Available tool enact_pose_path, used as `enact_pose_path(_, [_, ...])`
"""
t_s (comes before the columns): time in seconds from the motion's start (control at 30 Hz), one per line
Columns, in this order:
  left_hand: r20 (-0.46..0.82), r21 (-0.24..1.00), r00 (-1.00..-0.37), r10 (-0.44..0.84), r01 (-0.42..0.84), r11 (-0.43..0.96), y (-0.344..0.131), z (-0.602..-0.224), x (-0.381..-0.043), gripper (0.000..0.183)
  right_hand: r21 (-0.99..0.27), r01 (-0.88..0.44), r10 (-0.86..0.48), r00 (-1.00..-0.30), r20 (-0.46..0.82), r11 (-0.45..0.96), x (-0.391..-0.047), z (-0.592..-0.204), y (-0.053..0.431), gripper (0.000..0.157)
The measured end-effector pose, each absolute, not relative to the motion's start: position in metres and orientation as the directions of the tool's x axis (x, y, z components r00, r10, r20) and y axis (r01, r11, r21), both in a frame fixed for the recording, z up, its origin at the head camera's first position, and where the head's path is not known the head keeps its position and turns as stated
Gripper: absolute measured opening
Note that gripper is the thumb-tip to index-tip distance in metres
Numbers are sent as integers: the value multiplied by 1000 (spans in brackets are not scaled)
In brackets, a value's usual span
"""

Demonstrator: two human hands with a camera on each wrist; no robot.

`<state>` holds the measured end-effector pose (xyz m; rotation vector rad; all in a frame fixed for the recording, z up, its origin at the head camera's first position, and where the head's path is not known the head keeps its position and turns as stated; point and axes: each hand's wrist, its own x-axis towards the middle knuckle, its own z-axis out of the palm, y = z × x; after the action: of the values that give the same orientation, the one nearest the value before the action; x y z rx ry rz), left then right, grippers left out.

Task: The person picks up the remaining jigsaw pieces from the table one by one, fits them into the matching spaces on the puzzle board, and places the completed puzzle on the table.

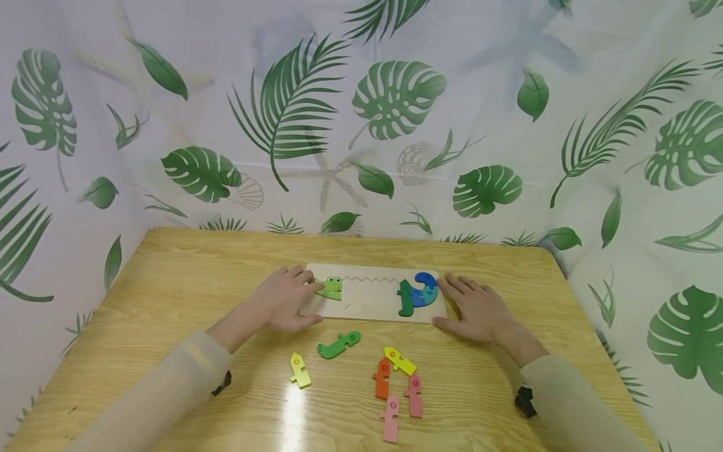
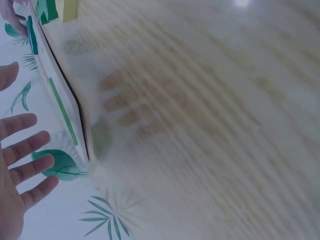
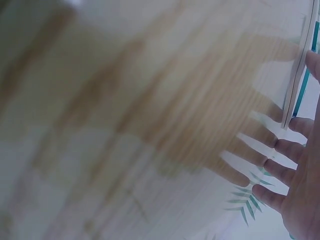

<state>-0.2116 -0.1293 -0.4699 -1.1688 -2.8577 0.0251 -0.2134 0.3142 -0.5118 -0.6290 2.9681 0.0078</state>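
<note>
A pale wooden puzzle board (image 1: 369, 304) lies on the table between the two hands. At its left end sits a light green crocodile-head piece (image 1: 330, 288); blue and dark green tail pieces (image 1: 418, 295) lie joined at the right end. My left hand (image 1: 289, 300) is at the board's left end, its index fingertip by the crocodile head and the thumb near the front edge. Straight, spread fingers show on this hand (image 2: 22, 172) in the left wrist view. Around the board's right end my right hand (image 1: 477, 307) has its fingers extended, the fingertips at the edge.
Loose puzzle pieces lie in front of the board: a green leg piece (image 1: 339, 345), a light yellow piece (image 1: 300, 370), a yellow piece (image 1: 400, 361), an orange piece (image 1: 382, 378) and two pink pieces (image 1: 415, 397). Leaf-patterned cloth (image 1: 316, 207) surrounds the wooden table (image 1: 226, 389).
</note>
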Motion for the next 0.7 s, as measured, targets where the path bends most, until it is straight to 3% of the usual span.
enact_pose_path(0.37, [86,-35,-715,694,694,719,-144,-470,-189,62,-20,-400,-400,-911,-104,916,-211,-508,313,98])
enact_pose_path(0.7, [28,8,-779,626,627,779,-152,-470,-166,75,-30,-401,-402,-909,-110,916,-212,-509,313,99])
